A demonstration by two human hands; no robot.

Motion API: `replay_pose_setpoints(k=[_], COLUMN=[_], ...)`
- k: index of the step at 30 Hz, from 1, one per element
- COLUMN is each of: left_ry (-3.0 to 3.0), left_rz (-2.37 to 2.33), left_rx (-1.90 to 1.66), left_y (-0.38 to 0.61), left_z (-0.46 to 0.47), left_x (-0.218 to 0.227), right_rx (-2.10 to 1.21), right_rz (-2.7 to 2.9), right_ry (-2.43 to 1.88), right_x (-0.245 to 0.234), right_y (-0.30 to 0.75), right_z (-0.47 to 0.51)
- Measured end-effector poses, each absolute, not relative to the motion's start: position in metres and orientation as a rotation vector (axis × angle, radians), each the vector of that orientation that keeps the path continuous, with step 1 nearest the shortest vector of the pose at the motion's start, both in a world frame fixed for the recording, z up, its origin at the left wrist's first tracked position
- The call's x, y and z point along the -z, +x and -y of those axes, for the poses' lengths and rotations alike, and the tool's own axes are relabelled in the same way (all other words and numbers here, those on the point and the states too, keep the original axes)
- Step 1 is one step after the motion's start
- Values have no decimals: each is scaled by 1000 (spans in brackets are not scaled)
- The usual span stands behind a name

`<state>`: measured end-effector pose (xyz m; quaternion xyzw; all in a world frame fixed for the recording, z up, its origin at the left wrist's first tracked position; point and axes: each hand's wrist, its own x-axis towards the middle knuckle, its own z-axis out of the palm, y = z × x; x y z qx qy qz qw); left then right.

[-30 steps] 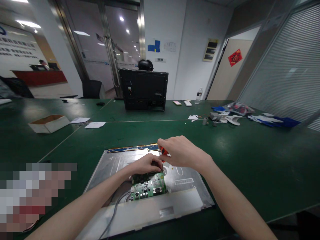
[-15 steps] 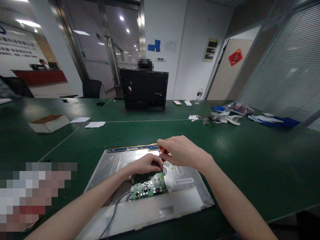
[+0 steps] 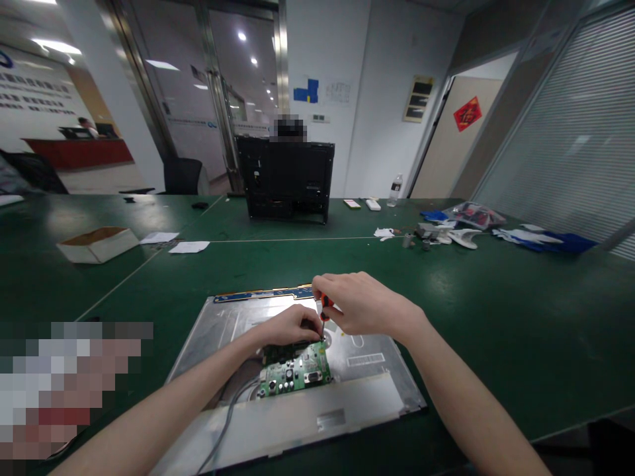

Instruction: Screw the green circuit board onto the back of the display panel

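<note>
**Two hands meet at a screwdriver's tip over a bare circuit board**

Nearest me, a pixelated patch at the near left hides whatever lies there. Both bare forearms reach in from the near edge of the green table (image 3: 496,311). A grey cable (image 3: 225,416) runs up from that edge and slips under a green circuit board (image 3: 296,370). The board sits on the near middle of a display panel (image 3: 367,370), which lies flat with its metal back up, probably so the board can be got at from above.

The left hand (image 3: 290,325) rests on the board's far edge with its fingers curled down. Whether they pinch something small or only brace the board, I cannot tell. The right hand (image 3: 360,304) comes over from the right, clenched around an orange-handled screwdriver (image 3: 324,304). It holds the tool nearly upright, its point down at the board's far right corner. To my eye that angle lets the blade press straight down, with the left fingers close by to steady it. The point itself, and whatever it meets, is hidden by the fingers of both hands.

A blue strip (image 3: 262,295) edges the panel's far side. Farther off, a shallow cardboard box (image 3: 96,243) and loose papers (image 3: 188,247) lie to the left. To the right is a clutter of white and blue bits (image 3: 446,233), too small to identify. Farthest, a black monitor (image 3: 285,177) stands with its back toward me and hides most of a person behind it. A water bottle (image 3: 394,190) stands to its right.
</note>
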<state>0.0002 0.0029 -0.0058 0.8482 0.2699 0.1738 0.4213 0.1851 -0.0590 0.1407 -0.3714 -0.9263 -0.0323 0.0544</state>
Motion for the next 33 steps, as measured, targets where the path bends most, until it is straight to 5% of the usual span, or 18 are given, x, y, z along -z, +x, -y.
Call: replay_pose_setpoints(k=[33], left_ry=[2146], left_rz=[-635], left_rx=[-476], left_y=[0], left_z=[-5], left_x=[10], right_rx=[175], right_rz=[2777], right_ry=[-1181], right_x=[-140], right_y=[182], right_z=[60])
